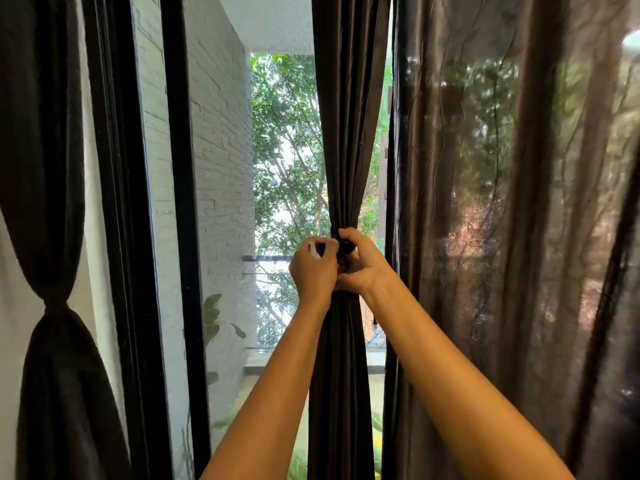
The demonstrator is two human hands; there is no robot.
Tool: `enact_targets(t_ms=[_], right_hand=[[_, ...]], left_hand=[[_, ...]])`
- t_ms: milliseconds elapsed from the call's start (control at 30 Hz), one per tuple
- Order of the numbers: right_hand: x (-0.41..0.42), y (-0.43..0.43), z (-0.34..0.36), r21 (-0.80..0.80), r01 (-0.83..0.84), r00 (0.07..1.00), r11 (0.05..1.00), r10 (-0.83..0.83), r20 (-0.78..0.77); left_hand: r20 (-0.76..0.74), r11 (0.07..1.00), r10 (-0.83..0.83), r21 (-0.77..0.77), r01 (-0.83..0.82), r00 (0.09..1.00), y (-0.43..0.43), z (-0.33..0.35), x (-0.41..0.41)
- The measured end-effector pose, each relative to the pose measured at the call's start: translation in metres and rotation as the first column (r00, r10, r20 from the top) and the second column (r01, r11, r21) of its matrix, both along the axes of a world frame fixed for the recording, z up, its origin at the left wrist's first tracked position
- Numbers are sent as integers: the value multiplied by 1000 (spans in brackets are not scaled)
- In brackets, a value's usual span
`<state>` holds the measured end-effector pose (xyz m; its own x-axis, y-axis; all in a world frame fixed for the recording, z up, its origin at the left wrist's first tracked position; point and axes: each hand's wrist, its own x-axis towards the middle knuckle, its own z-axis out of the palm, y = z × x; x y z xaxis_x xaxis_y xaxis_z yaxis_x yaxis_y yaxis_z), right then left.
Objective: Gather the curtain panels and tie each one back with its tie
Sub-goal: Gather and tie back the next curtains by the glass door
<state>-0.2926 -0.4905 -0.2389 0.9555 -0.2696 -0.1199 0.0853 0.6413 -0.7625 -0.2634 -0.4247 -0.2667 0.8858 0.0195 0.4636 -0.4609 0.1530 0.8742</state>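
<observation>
A dark middle panel [346,133] is seen drawn into a narrow column before the glass, with open daylight wide on its left side and only a thin strip on its right, where the edge of the right panel [502,202] hangs just beside it. At the pinched waist, a dark tie [346,244] is clasped from both sides: the grip of the left hand [313,268] and of the right hand [360,265] is closed around it, fingers curled, knuckles touching. Three panels are counted. The left panel [52,168], of matte heavy cloth, is already cinched into an hourglass; the right one, thin, creased and faintly glossy, hangs loose. A black window frame [176,168], a pale brick wall [221,150], a railing [266,258] and trees [284,133] are visible beyond.
</observation>
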Motion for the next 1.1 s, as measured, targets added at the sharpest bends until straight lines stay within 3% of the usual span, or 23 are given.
enact_targets(t_ms=[200, 267, 300, 333, 367, 400, 433, 500, 633, 867, 933, 967, 1033, 1100], right_hand=[[-15, -6, 1, -99, 15, 999, 995, -11, 45], [-18, -10, 0, -281, 136, 989, 950, -115, 88], [-17, -13, -2, -418, 268, 963, 868, -234, 133], [-16, -18, -5, -548, 425, 904, 721, -364, 223], [-16, -20, -7, -645, 566, 817, 513, -452, 357], [-17, -23, -6, -686, 651, 742, 325, -465, 483], [-19, -23, -4, -706, 680, 705, 198, -439, 556], [-22, -20, 4, -753, 655, 717, 64, -365, 593], [-21, -18, 19, -849, 477, 784, -227, -327, 528], [-26, -4, 38, -846, 216, 807, -488, -399, 436], [-25, -5, 33, -832, 252, 794, -493, -386, 469], [-24, -8, 29, -841, 310, 786, -443, -379, 489], [-22, -12, 22, -857, 472, 780, -208, -356, 516], [-23, -8, 15, -792, 588, 780, 163, -372, 503]], left_hand=[[7, 999, 15, -44, -15, 1000, 5, 2, 8], [11, 998, 6, -56, -5, 1000, 7, 3, 9], [20, 998, 11, -54, -10, 1000, 7, 4, 10], [29, 999, 11, -52, -10, 1000, 8, 4, 9], [35, 999, 6, -51, -5, 999, 8, 4, 9], [37, 999, -1, -47, 3, 999, 8, 3, 8], [37, 999, -7, -43, 8, 999, 7, 3, 7], [48, 999, -8, -36, 10, 999, 6, 1, 5], [76, 999, -9, -32, 11, 997, 3, -1, 3], [140, 1000, 14, 17, -16, 990, 2, -3, -4], [123, 999, 24, 31, -28, 992, 1, 0, -5], [109, 999, 23, 32, -27, 994, 1, 2, -5], [83, 1000, 11, 20, -13, 997, 3, 4, -5], [68, 1000, 11, 16, -12, 998, 3, 5, -6]])
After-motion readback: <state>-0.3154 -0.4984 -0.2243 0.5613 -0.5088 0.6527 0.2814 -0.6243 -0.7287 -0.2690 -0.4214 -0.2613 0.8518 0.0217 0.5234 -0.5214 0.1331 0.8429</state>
